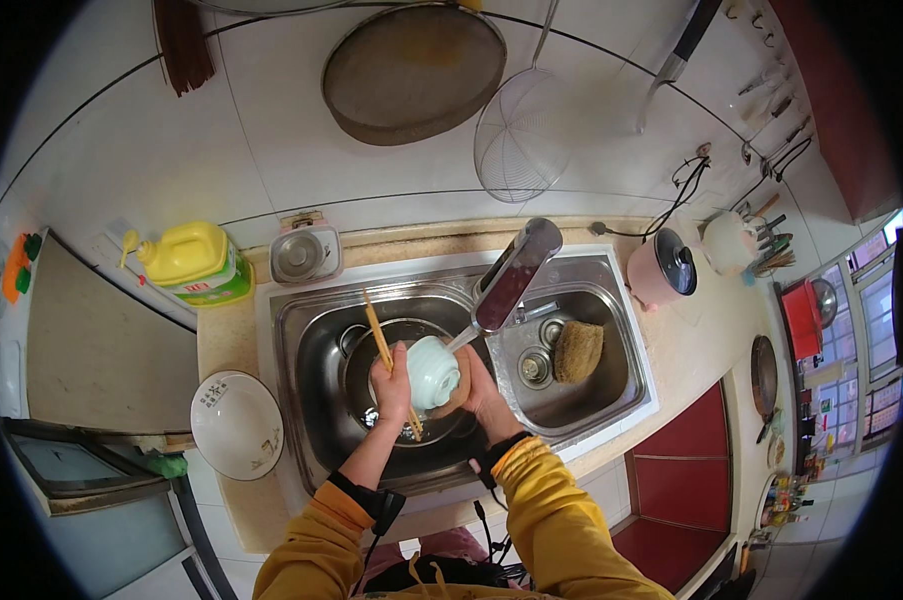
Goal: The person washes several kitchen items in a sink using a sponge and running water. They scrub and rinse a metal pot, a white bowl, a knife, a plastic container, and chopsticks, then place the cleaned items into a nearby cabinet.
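A pale green bowl (pixel 430 375) is tilted between my two hands under the faucet (pixel 515 274), above the left sink basin (pixel 312 390). My left hand (pixel 391 386) grips its left side and also holds several wooden chopsticks (pixel 377 326), which slant past the bowl. My right hand (pixel 483 391) is closed around the right side. A tan piece (pixel 459 397) shows between that palm and the bowl; mostly hidden, its kind is hard to tell. Water runs from the spout near the rim. Below, a round metal pot (pixel 357 367) with a loop handle sits in the basin.
A brown loofah scrubber (pixel 579 352) lies in the right basin beside the drain (pixel 534 367). On the counter's left are a white plate (pixel 237 435) and a yellow detergent jug (pixel 196 262). A pink electric pot (pixel 661 268) stands right. A wire skimmer (pixel 522 135) hangs on the wall.
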{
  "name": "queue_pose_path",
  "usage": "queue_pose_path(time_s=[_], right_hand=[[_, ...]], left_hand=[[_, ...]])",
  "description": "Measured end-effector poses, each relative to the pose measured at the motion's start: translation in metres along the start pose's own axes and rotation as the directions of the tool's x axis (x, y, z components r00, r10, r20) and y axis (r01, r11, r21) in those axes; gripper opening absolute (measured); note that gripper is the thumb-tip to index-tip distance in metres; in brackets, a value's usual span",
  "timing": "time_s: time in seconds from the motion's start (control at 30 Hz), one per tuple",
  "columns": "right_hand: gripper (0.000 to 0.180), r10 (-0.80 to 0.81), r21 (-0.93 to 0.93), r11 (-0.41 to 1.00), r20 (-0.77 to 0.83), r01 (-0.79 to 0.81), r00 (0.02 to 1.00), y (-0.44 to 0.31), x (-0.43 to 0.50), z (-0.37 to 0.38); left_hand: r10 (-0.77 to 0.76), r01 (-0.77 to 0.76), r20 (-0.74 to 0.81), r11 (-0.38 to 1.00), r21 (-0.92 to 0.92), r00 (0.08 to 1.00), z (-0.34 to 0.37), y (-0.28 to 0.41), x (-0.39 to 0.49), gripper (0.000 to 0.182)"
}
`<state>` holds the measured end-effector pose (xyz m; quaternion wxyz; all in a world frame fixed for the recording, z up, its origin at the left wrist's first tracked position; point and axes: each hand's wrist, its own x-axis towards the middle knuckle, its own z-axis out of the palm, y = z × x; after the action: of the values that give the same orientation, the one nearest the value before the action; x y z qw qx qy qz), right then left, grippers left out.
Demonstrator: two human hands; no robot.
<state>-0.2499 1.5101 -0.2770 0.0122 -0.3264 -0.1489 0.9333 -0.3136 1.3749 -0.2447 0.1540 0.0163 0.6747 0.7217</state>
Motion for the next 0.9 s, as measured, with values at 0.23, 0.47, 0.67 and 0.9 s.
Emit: queue_pose_path(time_s=[0.23,0.47,0.67,0.9], right_hand=[[0.028,-0.005,-0.192,0.98,0.205,0.045,0.979,-0.028,0.013,-0.007],[0.037,-0.013,-0.643,0.721,0.358,0.257,0.934,-0.035,0.007,0.016],[0.049,-0.397,-0.135,0.915,-0.137,0.38,0.907,0.016,0.001,-0.012],[0.046,0.111,-0.213,0.974,0.177,-0.072,0.978,-0.039,-0.007,-0.009]], left_hand=[[-0.258,0.311,0.498,0.95,-0.025,0.828,-0.006,0.023,0.01,0.028],[-0.644,0.797,0.575,0.603,-0.024,0.505,-0.005,0.009,0.028,0.037],[-0.599,0.576,0.126,0.66,-0.481,0.791,0.018,0.0,-0.005,0.038],[-0.552,0.757,0.521,0.525,-0.39,0.651,0.005,0.015,0.004,0.041]])
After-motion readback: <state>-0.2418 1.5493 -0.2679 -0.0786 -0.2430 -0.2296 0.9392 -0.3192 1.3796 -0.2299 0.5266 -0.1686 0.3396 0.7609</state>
